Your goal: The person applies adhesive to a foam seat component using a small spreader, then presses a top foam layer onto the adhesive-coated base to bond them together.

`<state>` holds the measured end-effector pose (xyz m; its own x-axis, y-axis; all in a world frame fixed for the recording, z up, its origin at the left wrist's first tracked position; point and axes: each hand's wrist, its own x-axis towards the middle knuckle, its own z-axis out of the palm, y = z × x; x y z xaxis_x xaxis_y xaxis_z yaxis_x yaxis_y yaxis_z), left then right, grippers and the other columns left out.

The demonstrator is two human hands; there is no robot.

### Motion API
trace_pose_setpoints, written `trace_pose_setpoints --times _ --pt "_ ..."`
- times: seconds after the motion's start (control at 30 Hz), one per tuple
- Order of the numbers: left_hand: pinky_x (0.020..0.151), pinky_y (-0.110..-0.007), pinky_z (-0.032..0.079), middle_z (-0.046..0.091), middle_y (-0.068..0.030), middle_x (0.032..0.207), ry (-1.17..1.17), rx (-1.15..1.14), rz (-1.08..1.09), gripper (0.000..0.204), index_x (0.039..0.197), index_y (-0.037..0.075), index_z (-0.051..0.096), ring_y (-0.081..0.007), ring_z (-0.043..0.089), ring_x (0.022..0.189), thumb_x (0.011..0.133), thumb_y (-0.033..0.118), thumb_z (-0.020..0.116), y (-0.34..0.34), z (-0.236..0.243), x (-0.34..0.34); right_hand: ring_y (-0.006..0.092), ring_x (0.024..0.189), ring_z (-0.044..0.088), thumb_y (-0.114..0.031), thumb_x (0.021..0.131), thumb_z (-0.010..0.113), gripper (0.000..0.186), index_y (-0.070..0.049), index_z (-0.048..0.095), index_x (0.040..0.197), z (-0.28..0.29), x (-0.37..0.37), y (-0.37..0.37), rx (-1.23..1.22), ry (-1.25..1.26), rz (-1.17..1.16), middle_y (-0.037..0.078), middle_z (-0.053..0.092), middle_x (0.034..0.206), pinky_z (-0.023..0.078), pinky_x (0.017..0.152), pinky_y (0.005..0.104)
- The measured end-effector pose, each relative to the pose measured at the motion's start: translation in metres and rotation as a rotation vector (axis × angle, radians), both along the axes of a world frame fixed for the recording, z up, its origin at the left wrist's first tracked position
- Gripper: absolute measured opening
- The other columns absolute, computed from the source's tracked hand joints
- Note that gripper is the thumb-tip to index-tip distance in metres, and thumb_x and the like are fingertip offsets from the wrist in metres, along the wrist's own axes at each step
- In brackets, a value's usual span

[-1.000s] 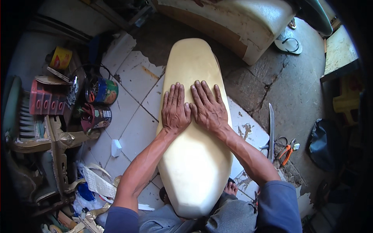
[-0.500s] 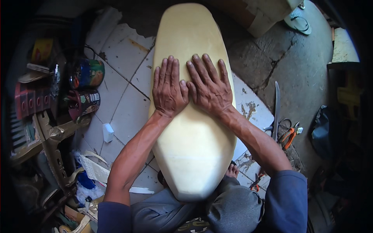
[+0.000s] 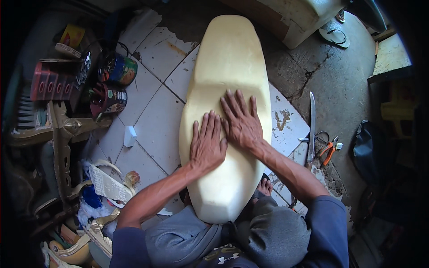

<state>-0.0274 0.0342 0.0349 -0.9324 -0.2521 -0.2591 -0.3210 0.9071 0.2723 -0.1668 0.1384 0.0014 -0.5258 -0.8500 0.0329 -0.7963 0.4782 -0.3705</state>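
Note:
A long cream foam seat pad (image 3: 232,49), shaped like a motorcycle seat, lies lengthwise before me, its narrow near end between my legs. My left hand (image 3: 207,142) rests flat on its left middle, fingers stretched out and pointing away. A little farther and to the right, my right hand (image 3: 242,118) also lies flat on the foam, fingers spread, just short of the step in its surface. The two hands are close together, and neither grips anything. The pad's underside is hidden.
On the right floor lie a long blade (image 3: 312,129) and orange-handled pliers (image 3: 329,152). At left are a red drawer unit (image 3: 51,85), tins of tools (image 3: 117,69), a gold-coloured frame (image 3: 60,129) and scraps. A small white block (image 3: 129,136) sits on the tiles. A sandal (image 3: 334,37) lies far right.
Both hands have slid back toward me along the foam, the left more than the right. The view has shifted, showing more of the left side and the step in the pad.

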Motion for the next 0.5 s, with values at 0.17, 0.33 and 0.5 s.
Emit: trace_pose_setpoints --times 0.17,0.33,0.5 --pt "0.127 -0.058 0.005 0.018 -0.0245 0.169 0.082 0.017 0.005 0.079 0.160 -0.007 0.024 -0.0370 0.014 0.159 0.095 0.029 0.051 0.012 0.000 0.030 0.0271 0.159 0.018 -0.039 0.104 0.043 0.061 -0.014 0.039 0.160 0.007 0.038 0.020 0.049 -0.048 0.009 0.007 0.031 0.169 0.002 0.128 0.0559" --pt "0.126 -0.060 0.005 0.021 -0.0256 0.168 0.141 0.005 0.021 0.080 0.159 -0.007 0.026 -0.0374 0.015 0.158 0.092 0.026 0.051 0.004 -0.014 0.026 0.0267 0.157 0.025 -0.039 0.103 0.044 0.057 -0.016 0.046 0.156 0.003 0.034 0.009 0.006 0.001 -0.001 0.006 0.038 0.165 0.010 0.127 0.0568" --pt "0.126 -0.058 0.014 0.033 -0.0247 0.163 0.355 -0.045 0.075 0.069 0.154 -0.007 0.037 -0.0371 0.026 0.155 0.094 0.025 0.052 -0.029 -0.017 -0.007 0.0294 0.154 0.032 -0.038 0.104 0.045 0.055 -0.013 0.050 0.152 0.008 0.000 -0.027 -0.039 0.071 -0.017 0.010 0.043 0.162 0.016 0.127 0.0555"
